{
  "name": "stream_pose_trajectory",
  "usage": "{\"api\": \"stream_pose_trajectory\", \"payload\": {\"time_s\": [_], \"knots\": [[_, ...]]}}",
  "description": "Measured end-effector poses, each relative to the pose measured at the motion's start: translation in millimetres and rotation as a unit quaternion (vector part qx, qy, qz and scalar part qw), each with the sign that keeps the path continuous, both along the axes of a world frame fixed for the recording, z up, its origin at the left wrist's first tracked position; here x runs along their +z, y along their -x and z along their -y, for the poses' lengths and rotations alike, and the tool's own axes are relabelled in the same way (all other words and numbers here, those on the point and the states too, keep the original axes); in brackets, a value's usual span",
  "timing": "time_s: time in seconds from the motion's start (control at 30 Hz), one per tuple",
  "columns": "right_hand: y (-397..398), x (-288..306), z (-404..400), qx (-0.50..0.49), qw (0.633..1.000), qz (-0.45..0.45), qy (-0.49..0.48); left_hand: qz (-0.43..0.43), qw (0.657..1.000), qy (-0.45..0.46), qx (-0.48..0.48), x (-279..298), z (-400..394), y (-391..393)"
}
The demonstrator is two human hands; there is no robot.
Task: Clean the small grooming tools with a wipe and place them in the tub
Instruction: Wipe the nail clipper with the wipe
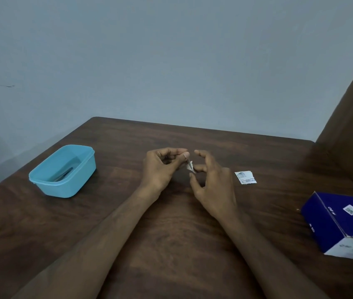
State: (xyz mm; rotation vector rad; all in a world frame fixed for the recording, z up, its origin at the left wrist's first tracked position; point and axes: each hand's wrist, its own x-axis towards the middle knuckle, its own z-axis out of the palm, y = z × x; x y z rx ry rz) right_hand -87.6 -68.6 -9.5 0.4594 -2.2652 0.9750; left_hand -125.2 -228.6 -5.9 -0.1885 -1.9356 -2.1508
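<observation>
Tweezers [189,163] pinched in our left hand [160,169], right hand [210,180] pinching the wipe [189,167] (scrubbing tips), right of the tub [41,182].

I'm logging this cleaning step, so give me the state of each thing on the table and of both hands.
left hand: pinches a thin metal tool
thin metal tool: held upright above the table, lower end in the wipe
wipe: crumpled, pinched by the right hand
right hand: holds the wipe
blue tub: lid off, dark tools lying inside
sachet: torn open, flat on the table
blue box: on its side
</observation>
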Motion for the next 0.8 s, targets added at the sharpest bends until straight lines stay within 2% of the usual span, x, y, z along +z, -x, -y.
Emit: {"api": "stream_pose_trajectory", "payload": {"time_s": [0.17,0.33,0.5,0.7,0.8], "knots": [[0.1,0.7,1.8,0.028,1.000,0.006,0.009,-0.018,0.999,0.031,-0.022,-0.9,-5.5,-5.9],[3.6,-0.6,0.1,-0.004,1.000,-0.020,-0.002,-0.007,1.000,-0.017,0.012,5.1,-1.4,-2.2],[8.7,-2.8,3.9,0.017,1.000,-0.025,-0.001,-0.004,0.999,0.029,-0.013,1.9,-7.2,-6.6],[8.4,-2.4,1.2,-0.010,0.999,-0.034,0.021,0.012,0.999,0.010,0.028,3.1,-4.8,-4.8],[6.5,-1.2,1.9,-0.013,0.999,-0.046,0.024,0.018,0.996,0.069,0.053,1.2,-5.2,-4.6]]}}
